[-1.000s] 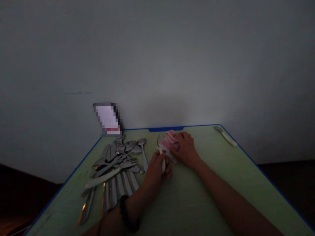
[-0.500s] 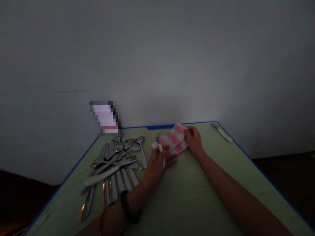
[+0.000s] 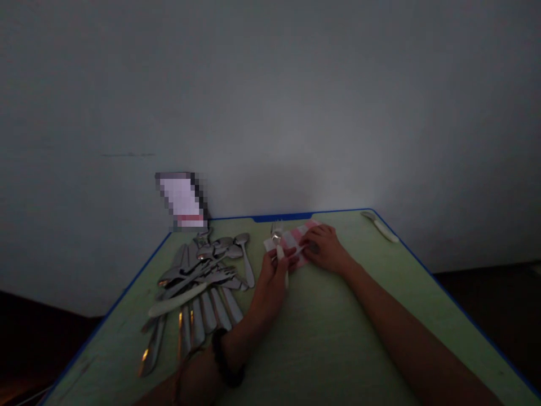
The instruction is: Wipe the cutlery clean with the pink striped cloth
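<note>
"Dim grey wall (image 3: 296, 101) at the back, and against it a pale green table (image 3: 325, 332) edged in blue. What's in the hands?"

"The left hand (image 3: 271, 277) has a white-handled fork (image 3: 277, 237), its handle pinched between thumb and fingers, tines pointing away toward the wall."

"And the right hand (image 3: 324, 248)?"

"Its fingers are curled over the right part of a pink-and-white striped cloth (image 3: 291, 239). The fingertips are hidden, so I can't tell whether they pinch it or just press on it."

"Where is the cloth, exactly?"

"Between the two hands, near the far edge of the table. Its left end shows behind the fork's neck; whether the two touch, I can't tell."

"Anything on the left wrist?"

"A dark bracelet (image 3: 228, 359). Past that hand, on the left, is a heap of metal cutlery (image 3: 209, 307), with another white-handled fork (image 3: 180, 303) lying across it and a spoon (image 3: 247, 260) at its right side."

"And the far right corner?"

"One more white-handled utensil (image 3: 384, 229), well apart from the heap. At the far left corner, a pixelated screen (image 3: 181, 197) leans by the wall."
</note>
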The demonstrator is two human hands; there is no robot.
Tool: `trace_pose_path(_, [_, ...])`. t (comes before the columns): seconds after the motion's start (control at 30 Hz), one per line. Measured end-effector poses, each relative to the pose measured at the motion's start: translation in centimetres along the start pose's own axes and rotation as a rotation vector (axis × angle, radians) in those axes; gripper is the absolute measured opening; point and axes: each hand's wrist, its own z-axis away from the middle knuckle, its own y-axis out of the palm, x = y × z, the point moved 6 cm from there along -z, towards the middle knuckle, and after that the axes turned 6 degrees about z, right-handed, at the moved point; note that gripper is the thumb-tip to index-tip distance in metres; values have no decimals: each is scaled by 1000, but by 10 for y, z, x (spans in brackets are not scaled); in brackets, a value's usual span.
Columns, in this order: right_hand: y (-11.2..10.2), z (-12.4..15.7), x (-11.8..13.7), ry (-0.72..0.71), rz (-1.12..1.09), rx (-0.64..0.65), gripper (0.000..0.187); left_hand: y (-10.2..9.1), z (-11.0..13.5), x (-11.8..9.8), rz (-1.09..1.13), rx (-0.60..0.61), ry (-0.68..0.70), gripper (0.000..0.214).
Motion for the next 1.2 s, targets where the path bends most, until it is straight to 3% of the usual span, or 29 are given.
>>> trace_pose_path(0.2, [-23, -1, 3, 50, 21, -246, 12, -4, -1, -2, -45, -20, 17, 22])
trace_pose_path(0.3, [-29, 1, 8, 28, 45, -306, 9, -5, -2, -6, -59, -26, 36, 22])
trace_pose_path(0.37, [-29, 2, 12, 4, 54, -280, 9, -5, -2, -10, -73, -28, 52, 22])
trace_pose_path(0.47, [-17, 0, 14, -33, -10, -66, 19, -2, -2, -17, -97, -32, 78, 20])
trace_pose_path(0.53, [-13, -1, 5, 25, -98, 10, 30, 0, 1, -20, -99, -40, 81, 20])
trace_pose_path(0.57, [-16, -1, -3, 92, -129, -29, 33, 1, 2, -21, -100, -39, 75, 20])
trace_pose_path(0.67, [-29, 3, -34, 305, -102, -318, 27, 7, 7, -23, -102, 2, 54, 25])
trace_pose_path(0.7, [-28, 4, -40, 317, -77, -342, 25, 9, 8, -23, -106, 27, 49, 26])
trace_pose_path(0.83, [-3, 2, -43, 222, 29, -131, 23, 12, 6, -19, -147, 66, 18, 30])
trace_pose_path(0.9, [4, 2, -43, 227, 30, -96, 23, 9, 3, -16, -173, 48, -21, 32])
trace_pose_path(0.97, [5, 3, -46, 293, -33, -134, 23, 6, 1, -14, -189, 35, -43, 36])
trace_pose_path(1.13, [-11, 12, -68, 541, -245, -365, 26, 5, 2, -13, -235, 20, -91, 38])
trace_pose_path(1.2, [-11, 12, -72, 557, -363, -361, 27, 6, 3, -14, -233, 29, -92, 37])
